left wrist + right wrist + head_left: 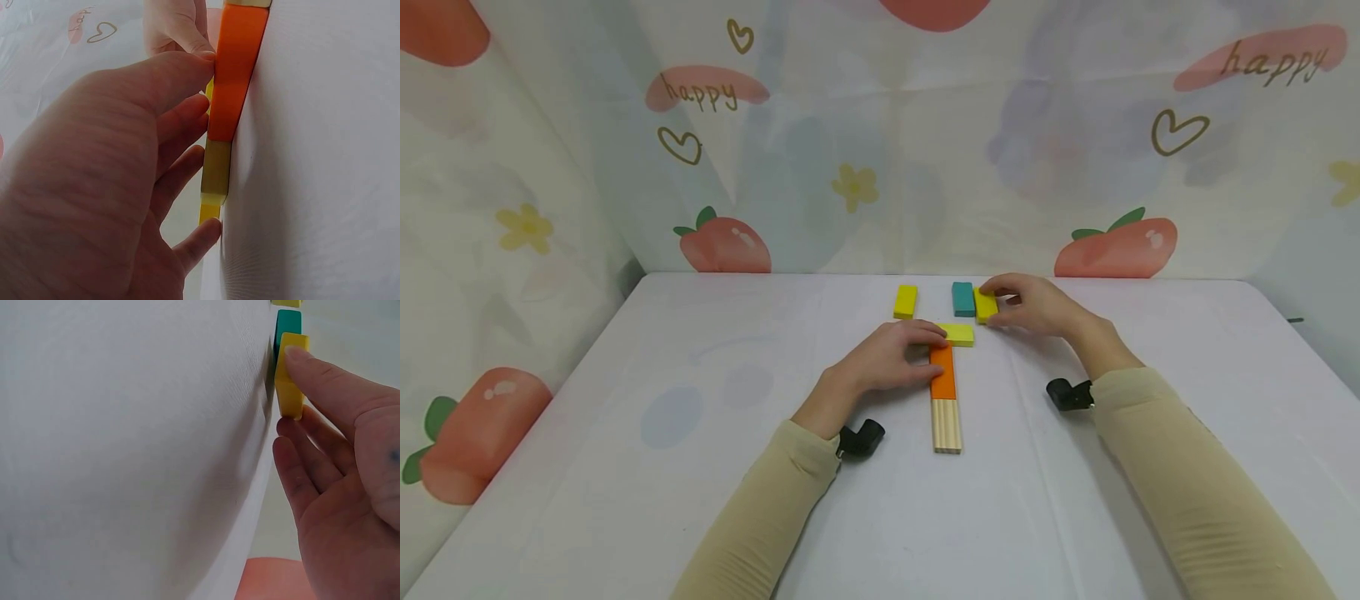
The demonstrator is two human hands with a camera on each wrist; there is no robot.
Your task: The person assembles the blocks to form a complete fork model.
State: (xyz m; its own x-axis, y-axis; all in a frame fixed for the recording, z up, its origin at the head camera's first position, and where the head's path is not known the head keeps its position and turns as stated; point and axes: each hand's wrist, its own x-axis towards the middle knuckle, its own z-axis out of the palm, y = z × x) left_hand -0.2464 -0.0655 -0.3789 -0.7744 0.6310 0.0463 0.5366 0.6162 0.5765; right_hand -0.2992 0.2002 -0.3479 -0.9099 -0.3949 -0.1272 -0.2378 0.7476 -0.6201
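Observation:
My right hand (1037, 307) pinches a yellow block (290, 375) between thumb and fingers. That block stands close against the right side of a teal block (963, 299). My left hand (895, 354) reaches in from the left, its thumb and index fingertips resting at the left edge of an orange block (943, 373); its other fingers are spread toward the far end. A lighter yellow block (959, 335) lies crosswise at the orange block's far end, partly hidden by the left fingers. Plain wooden pieces (947, 427) continue the row at the near end.
Another yellow block (906, 302) lies apart, behind the left hand. The white-covered table (625, 500) meets a printed cloth backdrop (910, 150) at its far edge and sides. Black wrist cameras (861, 438) sit under both forearms, near the tabletop.

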